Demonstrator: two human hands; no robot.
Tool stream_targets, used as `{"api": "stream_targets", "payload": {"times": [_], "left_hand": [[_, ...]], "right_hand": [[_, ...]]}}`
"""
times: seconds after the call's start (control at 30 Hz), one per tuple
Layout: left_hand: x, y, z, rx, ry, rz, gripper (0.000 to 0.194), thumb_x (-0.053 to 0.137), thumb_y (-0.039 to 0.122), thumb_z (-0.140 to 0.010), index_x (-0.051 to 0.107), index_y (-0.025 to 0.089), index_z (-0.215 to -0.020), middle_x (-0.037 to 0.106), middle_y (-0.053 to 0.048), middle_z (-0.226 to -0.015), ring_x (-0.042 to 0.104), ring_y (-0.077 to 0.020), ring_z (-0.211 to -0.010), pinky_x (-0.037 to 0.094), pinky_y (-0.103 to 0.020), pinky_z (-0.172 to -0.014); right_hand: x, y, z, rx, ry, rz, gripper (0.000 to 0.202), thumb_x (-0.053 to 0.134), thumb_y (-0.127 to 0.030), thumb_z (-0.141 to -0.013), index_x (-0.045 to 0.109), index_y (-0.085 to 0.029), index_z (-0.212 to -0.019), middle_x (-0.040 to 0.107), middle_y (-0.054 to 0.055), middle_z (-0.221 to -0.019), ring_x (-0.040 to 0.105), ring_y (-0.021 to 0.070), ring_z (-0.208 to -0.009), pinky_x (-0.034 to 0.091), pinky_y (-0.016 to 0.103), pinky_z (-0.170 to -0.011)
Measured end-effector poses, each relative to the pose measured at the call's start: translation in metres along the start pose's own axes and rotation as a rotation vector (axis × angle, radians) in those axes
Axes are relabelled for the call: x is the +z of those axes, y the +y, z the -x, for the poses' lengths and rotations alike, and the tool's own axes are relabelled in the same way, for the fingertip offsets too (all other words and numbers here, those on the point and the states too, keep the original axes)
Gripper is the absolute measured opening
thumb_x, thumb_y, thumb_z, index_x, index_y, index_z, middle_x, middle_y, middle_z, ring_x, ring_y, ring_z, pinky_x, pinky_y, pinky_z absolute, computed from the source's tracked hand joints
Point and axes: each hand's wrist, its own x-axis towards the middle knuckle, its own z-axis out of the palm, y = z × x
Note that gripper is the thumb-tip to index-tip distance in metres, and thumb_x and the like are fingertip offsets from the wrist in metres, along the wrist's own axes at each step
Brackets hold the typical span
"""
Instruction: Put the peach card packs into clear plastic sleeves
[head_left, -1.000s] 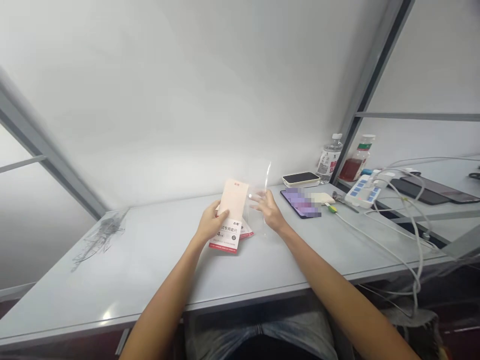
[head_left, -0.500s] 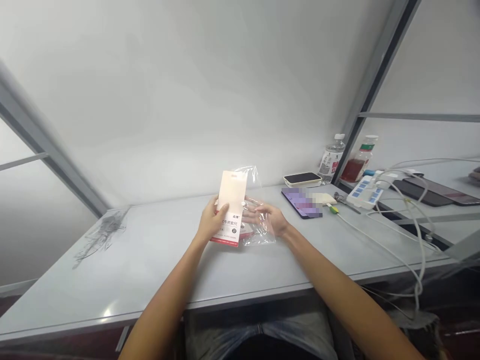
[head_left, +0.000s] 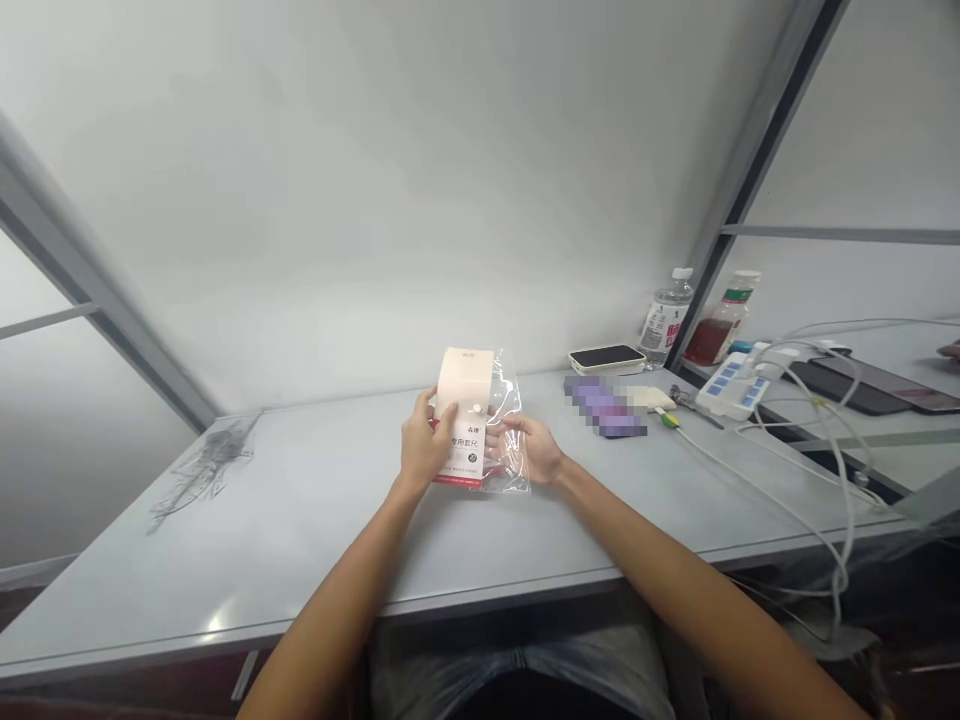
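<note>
A white and pink card packet [head_left: 465, 385] with a red strip along its bottom is held upright over the table. My left hand [head_left: 424, 440] is closed on its left side, thumb across the front. A clear plastic bag [head_left: 510, 395] lies behind and to the right of the packet. My right hand [head_left: 531, 450] grips the bag's right part, its fingers reaching behind the film toward the packet.
On the right of the grey table [head_left: 315, 540] are a phone [head_left: 607, 357], a purple item [head_left: 604, 408], a bottle [head_left: 666, 322], a power strip [head_left: 731, 383] and white cables. Dark scribbles [head_left: 210, 460] mark the left side.
The clear bag has shifted left and now overlaps the packet more. My right hand has moved slightly left with it, while the packet's top has dropped a little.
</note>
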Motion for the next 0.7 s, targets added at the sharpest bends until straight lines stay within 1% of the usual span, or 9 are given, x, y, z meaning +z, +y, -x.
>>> {"api": "stream_targets", "payload": {"times": [0.07, 0.1, 0.23, 0.33, 0.4, 0.47, 0.53, 0.63, 0.7], "left_hand": [[0.002, 0.0, 0.001, -0.009, 0.028, 0.034, 0.042, 0.049, 0.047, -0.081, 0.054, 0.022, -0.114, 0.056, 0.001, -0.067, 0.053, -0.0107, -0.055, 0.041, -0.022, -0.052], [0.003, 0.0, 0.001, -0.017, 0.035, 0.072, 0.041, 0.049, 0.048, -0.08, 0.055, 0.022, -0.112, 0.054, 0.001, -0.069, 0.053, -0.0101, -0.055, 0.041, -0.021, -0.051], [0.003, -0.002, -0.004, -0.053, 0.034, 0.252, 0.042, 0.05, 0.05, -0.08, 0.056, 0.021, -0.11, 0.051, 0.001, -0.074, 0.052, -0.0086, -0.054, 0.041, -0.019, -0.047], [0.002, -0.002, -0.007, -0.074, 0.053, 0.312, 0.044, 0.051, 0.051, -0.078, 0.055, 0.021, -0.11, 0.051, 0.0, -0.077, 0.052, -0.0081, -0.054, 0.042, -0.019, -0.046], [0.002, -0.002, -0.007, -0.085, 0.075, 0.326, 0.044, 0.051, 0.051, -0.078, 0.054, 0.02, -0.11, 0.051, 0.0, -0.077, 0.052, -0.0081, -0.055, 0.042, -0.019, -0.045], [0.002, -0.003, -0.006, -0.094, 0.08, 0.33, 0.043, 0.051, 0.051, -0.079, 0.054, 0.02, -0.109, 0.051, 0.0, -0.077, 0.051, -0.008, -0.055, 0.041, -0.019, -0.044], [0.003, -0.003, -0.006, -0.098, 0.073, 0.327, 0.042, 0.05, 0.051, -0.079, 0.054, 0.02, -0.108, 0.05, 0.0, -0.077, 0.052, -0.0082, -0.057, 0.041, -0.018, -0.045], [0.004, -0.005, -0.007, -0.096, 0.098, 0.323, 0.042, 0.05, 0.05, -0.079, 0.053, 0.02, -0.108, 0.05, 0.0, -0.078, 0.053, -0.0087, -0.059, 0.041, -0.017, -0.046], [0.005, -0.007, -0.008, -0.095, 0.107, 0.328, 0.042, 0.051, 0.05, -0.079, 0.053, 0.019, -0.108, 0.051, 0.0, -0.078, 0.053, -0.0086, -0.059, 0.04, -0.017, -0.046]], "right_hand": [[0.004, -0.001, 0.0, 0.036, -0.079, -0.113, 0.042, 0.034, -0.045, -0.084, 0.057, -0.017, -0.106, 0.066, 0.011, -0.084, 0.063, 0.0229, -0.071, 0.05, 0.036, -0.062], [0.005, -0.002, 0.001, 0.039, -0.099, -0.149, 0.042, 0.034, -0.046, -0.085, 0.057, -0.018, -0.107, 0.066, 0.01, -0.086, 0.062, 0.0223, -0.071, 0.05, 0.035, -0.062], [0.003, -0.007, 0.002, -0.013, -0.104, -0.233, 0.037, 0.04, -0.044, -0.087, 0.054, -0.021, -0.112, 0.066, 0.008, -0.094, 0.062, 0.0213, -0.076, 0.05, 0.035, -0.066], [-0.003, -0.008, 0.001, -0.054, -0.147, -0.269, 0.036, 0.04, -0.042, -0.089, 0.051, -0.022, -0.116, 0.066, 0.008, -0.097, 0.063, 0.0211, -0.079, 0.05, 0.037, -0.071], [-0.005, -0.006, 0.001, -0.062, -0.17, -0.263, 0.038, 0.039, -0.042, -0.09, 0.049, -0.02, -0.119, 0.066, 0.008, -0.094, 0.064, 0.021, -0.079, 0.05, 0.037, -0.071], [-0.005, -0.003, -0.001, -0.055, -0.157, -0.25, 0.039, 0.04, -0.043, -0.09, 0.047, -0.02, -0.121, 0.067, 0.009, -0.092, 0.064, 0.0204, -0.077, 0.051, 0.037, -0.07], [-0.004, 0.0, -0.002, -0.035, -0.113, -0.237, 0.04, 0.042, -0.043, -0.089, 0.046, -0.021, -0.123, 0.067, 0.008, -0.092, 0.065, 0.0192, -0.073, 0.052, 0.036, -0.067], [-0.001, 0.002, -0.002, 0.007, -0.036, -0.232, 0.04, 0.043, -0.043, -0.089, 0.046, -0.022, -0.123, 0.068, 0.008, -0.092, 0.064, 0.017, -0.066, 0.052, 0.033, -0.061], [0.001, 0.003, -0.002, 0.021, -0.038, -0.251, 0.039, 0.043, -0.042, -0.09, 0.047, -0.021, -0.122, 0.068, 0.008, -0.091, 0.065, 0.0171, -0.066, 0.053, 0.033, -0.06]]}}
